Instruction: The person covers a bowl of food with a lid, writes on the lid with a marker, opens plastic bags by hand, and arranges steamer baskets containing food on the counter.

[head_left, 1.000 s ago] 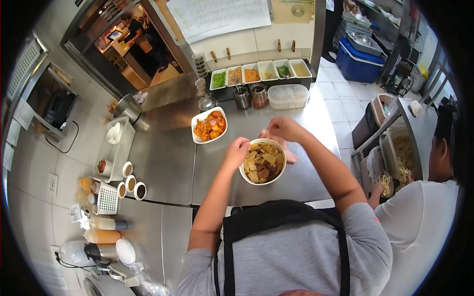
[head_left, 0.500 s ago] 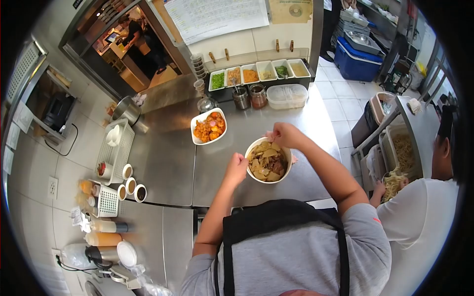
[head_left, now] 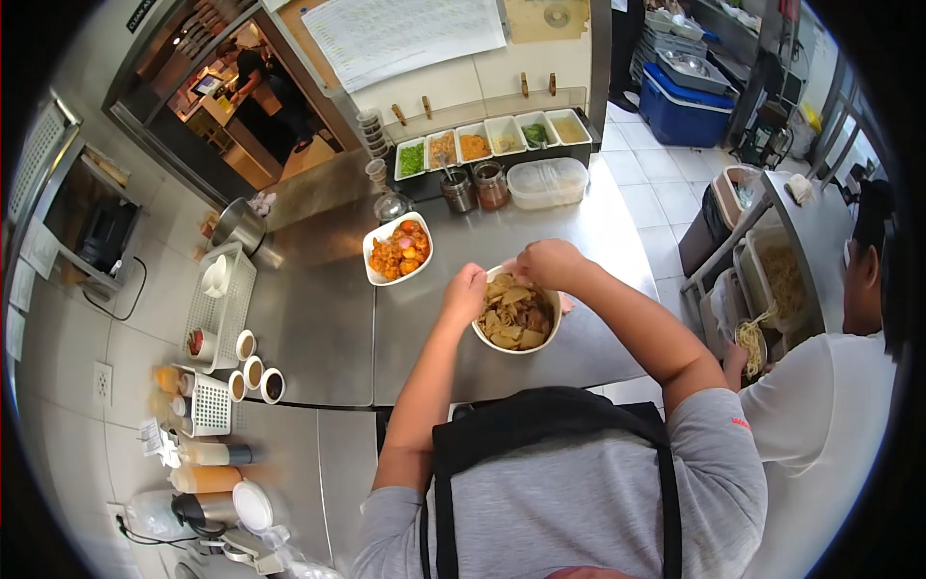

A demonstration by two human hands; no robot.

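- Round white bowl [head_left: 515,350] of brown sliced food: body-side of both hands' fingertips, about equally near each; no long axis.
- Left hand [head_left: 466,291]: fingers bunched narrow beside the rim, forearm reaching forward.
- Right hand [head_left: 553,264]: over the far rim, elbow flared; finger spread I cannot tell.

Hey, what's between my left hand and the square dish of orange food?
Only bare metal counter shows between your left hand and the dish in the head view.
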